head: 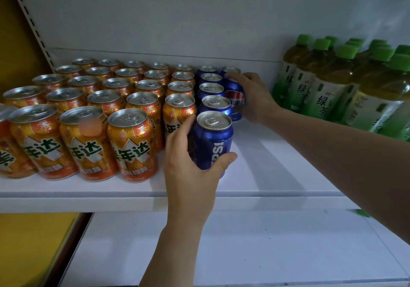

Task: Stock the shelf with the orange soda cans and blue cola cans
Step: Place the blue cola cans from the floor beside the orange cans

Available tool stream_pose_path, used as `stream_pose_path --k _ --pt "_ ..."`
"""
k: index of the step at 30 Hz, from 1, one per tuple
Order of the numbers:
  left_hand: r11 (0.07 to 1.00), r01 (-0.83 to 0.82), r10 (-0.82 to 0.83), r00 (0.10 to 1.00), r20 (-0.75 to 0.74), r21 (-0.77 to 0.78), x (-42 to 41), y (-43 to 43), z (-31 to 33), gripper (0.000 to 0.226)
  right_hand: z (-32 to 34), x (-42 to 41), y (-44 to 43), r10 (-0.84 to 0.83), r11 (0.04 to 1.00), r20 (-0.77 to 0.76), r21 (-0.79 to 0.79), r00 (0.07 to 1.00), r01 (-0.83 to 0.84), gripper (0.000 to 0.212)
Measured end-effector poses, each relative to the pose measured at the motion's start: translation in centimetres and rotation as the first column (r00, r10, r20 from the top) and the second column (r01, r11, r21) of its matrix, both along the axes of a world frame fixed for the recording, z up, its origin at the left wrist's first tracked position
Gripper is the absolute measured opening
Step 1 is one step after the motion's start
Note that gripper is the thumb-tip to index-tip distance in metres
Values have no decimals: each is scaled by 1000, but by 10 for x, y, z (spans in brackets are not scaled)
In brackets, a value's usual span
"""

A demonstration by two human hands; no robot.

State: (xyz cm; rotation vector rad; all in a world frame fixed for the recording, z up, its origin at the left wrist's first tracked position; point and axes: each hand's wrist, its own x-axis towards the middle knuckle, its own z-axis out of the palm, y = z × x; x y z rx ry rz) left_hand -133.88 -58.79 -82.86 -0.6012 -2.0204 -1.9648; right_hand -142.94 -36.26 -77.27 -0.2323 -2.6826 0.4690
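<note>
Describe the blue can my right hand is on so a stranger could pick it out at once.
On the white shelf, orange soda cans fill the left and green tea bottles the right. Between them runs a row of blue cola cans; the target can stands just right of it, gripped by the right hand. Only it shows a round red-white-blue logo.

1. Nine o'clock: the outermost orange soda can (5, 147) is cut by the picture's edge.
2. Eight o'clock: a blurred patch (89, 128) masks part of a front-row orange can (88, 153).
3. The left hand (190, 173) covers part of the lettering on the front blue cola can (214, 142).
4. The right hand (255, 98) hides the top of the rear blue cola can (235, 97).
5. Three o'clock: the green tea bottles (332, 87) are soft-focused, the rightmost cut off.
</note>
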Motion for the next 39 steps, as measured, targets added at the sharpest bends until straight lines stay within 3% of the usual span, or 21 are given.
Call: stream_pose_path --k 4,6,8,10,15,17,20,22,24,26,28,30,33,37,39 --pt "999 31 -32 998 47 25 -3 -2 -1 88 0 4 2 -26 996 -55 -86 998 21 82" --pt "999 46 -47 997 58 28 -3 -2 -1 85 0 2 1 -25 970 -75 -242 997 6 93" --pt "998 53 -54 997 60 25 -3 -3 -2 83 -2 -1 -4 -12 815 -76 -578 997 -34 108" --pt "998 63 -65 996 60 21 -4 -3 -4 84 -6 -7 -8 -37 680 -44 -734 998 -7 111" --pt "990 124 -119 990 72 -70 -6 -4 -7 97 -15 -15 -9 -68 610 -126 -790 990 -58 54" --pt "987 130 -124 990 70 -92 -5 -5 -6 98 -16 -14 -8 -66 590 -102 -806 993 -44 61" --pt "985 88 -79 995 66 -148 -2 -5 -3 94 -11 -5 -16 -95 566 -46 -824 994 16 95" --pt "981 37 -25 997 67 -188 3 -3 -1 92 -7 15 -27 -166 562 -58 -826 984 46 89" --pt "983 -11 19 999 45 -183 8 -1 1 89 -2 50 -41 -194 620 -141 -785 971 10 74" --pt "989 -23 26 999 18 -148 16 1 3 84 2 86 -53 -153 672 -223 -737 963 -65 56" --pt "997 14 -11 999 46 -71 24 5 8 80 6 118 -60 -35 664 -202 -737 979 -128 46" --pt "988 102 -115 987 113 118 33 9 16 79 10 145 -64 133 637 -111 -751 985 -171 55" --pt "890 228 -295 948 117 396 43 12 27 86 15 172 -61 323 544 33 -824 946 -157 65" --pt "840 274 -352 932 85 468 53 18 33 75 23 192 -54 421 385 74 -917 904 -104 64" --pt "850 257 -344 932 115 459 54 18 35 63 27 198 -49 354 417 31 -900 935 -128 62"
